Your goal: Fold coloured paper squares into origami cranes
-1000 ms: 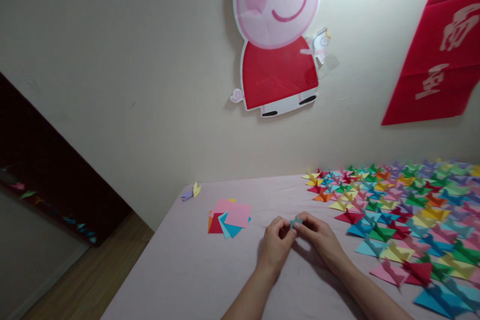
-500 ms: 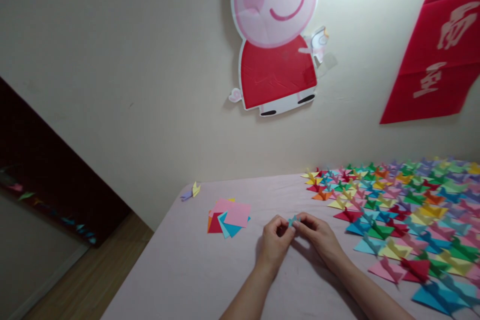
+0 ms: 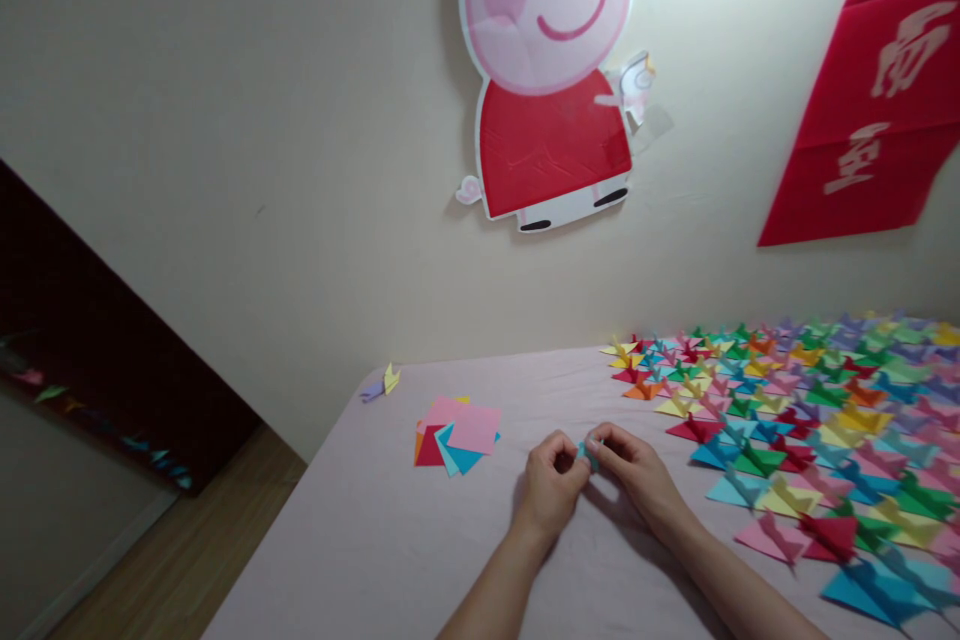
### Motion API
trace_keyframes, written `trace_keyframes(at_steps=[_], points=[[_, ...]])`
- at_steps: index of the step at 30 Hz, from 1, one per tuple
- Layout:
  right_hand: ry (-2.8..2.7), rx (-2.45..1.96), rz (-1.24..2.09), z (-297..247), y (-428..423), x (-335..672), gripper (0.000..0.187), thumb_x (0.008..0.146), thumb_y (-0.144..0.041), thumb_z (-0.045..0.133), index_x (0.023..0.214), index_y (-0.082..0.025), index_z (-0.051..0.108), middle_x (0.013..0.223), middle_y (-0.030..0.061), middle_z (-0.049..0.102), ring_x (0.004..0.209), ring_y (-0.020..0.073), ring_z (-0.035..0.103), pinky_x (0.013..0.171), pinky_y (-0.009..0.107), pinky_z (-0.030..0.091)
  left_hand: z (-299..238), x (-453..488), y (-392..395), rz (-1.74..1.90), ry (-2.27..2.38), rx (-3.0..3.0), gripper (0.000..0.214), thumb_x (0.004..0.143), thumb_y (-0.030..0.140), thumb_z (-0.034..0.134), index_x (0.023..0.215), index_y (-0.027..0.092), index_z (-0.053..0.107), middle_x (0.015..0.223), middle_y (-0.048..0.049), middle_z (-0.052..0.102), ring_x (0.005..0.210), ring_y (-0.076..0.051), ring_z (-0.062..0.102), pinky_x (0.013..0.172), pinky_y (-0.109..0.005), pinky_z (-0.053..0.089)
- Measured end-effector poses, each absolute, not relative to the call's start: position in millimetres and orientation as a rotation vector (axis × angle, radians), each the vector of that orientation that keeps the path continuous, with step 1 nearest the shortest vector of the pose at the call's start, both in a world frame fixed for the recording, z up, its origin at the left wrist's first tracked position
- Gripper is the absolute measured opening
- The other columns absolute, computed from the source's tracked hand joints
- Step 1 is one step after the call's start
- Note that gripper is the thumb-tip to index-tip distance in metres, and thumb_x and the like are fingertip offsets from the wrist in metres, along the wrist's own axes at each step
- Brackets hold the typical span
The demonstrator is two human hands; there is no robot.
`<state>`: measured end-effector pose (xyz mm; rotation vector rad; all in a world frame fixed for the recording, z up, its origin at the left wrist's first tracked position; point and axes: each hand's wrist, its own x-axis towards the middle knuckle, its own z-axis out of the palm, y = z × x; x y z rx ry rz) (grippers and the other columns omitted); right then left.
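Observation:
Between my two hands is a small piece of light blue folded paper, mostly covered by the fingers. My left hand pinches its left side between thumb and fingers. On the other side, my right hand is closed on the paper with thumb and index finger. Both hands are just above the pink cloth of the table. Left of them lies a loose fan of square paper sheets in pink, red, blue, orange and yellow.
Rows of folded paper cranes in many colours cover the table's right side. A yellow and a purple folded piece lie at the far left corner. Behind the table is a wall with a cartoon pig cutout and a red banner.
The fingers of my right hand have shifted slightly on the light blue paper, and less of it shows above the fingertips. My left hand keeps its pinch.

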<state>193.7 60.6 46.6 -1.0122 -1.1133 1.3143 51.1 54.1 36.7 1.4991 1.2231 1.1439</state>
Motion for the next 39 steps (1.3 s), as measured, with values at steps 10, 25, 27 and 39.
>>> trace_keyframes(at_steps=[10, 25, 27, 39], points=[[-1.112, -1.048, 1.312, 53, 59, 196, 0.046, 0.060, -0.063, 0.079, 0.059, -0.020, 0.063, 0.058, -0.0017, 0.055, 0.062, 0.0162, 0.048, 0.062, 0.030, 0.042, 41, 50, 51, 1.112, 1.191, 1.509, 0.026, 0.074, 0.036, 0.064, 0.062, 0.020, 0.048, 0.061, 0.0058, 0.040, 0.062, -0.013, 0.036, 0.059, -0.025, 0.029], [-1.136, -1.071, 1.255, 38, 64, 197, 0.047, 0.064, -0.062, 0.078, 0.062, -0.020, 0.058, 0.060, -0.0036, 0.052, 0.062, 0.0151, 0.045, 0.061, 0.029, 0.038, 38, 51, 52, 1.132, 1.222, 1.385, 0.019, 0.074, 0.034, 0.068, 0.070, 0.018, 0.059, 0.063, 0.0044, 0.051, 0.062, -0.013, 0.042, 0.060, -0.024, 0.034], [-1.118, -1.078, 1.255, 38, 65, 198, 0.047, 0.064, -0.062, 0.079, 0.062, -0.020, 0.058, 0.060, -0.0039, 0.051, 0.062, 0.0147, 0.045, 0.060, 0.029, 0.038, 38, 50, 53, 1.126, 1.224, 1.362, 0.020, 0.074, 0.034, 0.069, 0.070, 0.018, 0.059, 0.062, 0.0047, 0.050, 0.061, -0.012, 0.042, 0.058, -0.024, 0.033], [-1.116, -1.081, 1.268, 53, 60, 196, 0.048, 0.061, -0.064, 0.080, 0.060, -0.021, 0.059, 0.058, -0.0027, 0.052, 0.060, 0.0148, 0.046, 0.058, 0.029, 0.041, 39, 50, 54, 1.153, 1.157, 1.305, 0.029, 0.073, 0.044, 0.070, 0.070, 0.017, 0.061, 0.061, 0.0030, 0.051, 0.059, -0.012, 0.040, 0.058, -0.025, 0.032]])
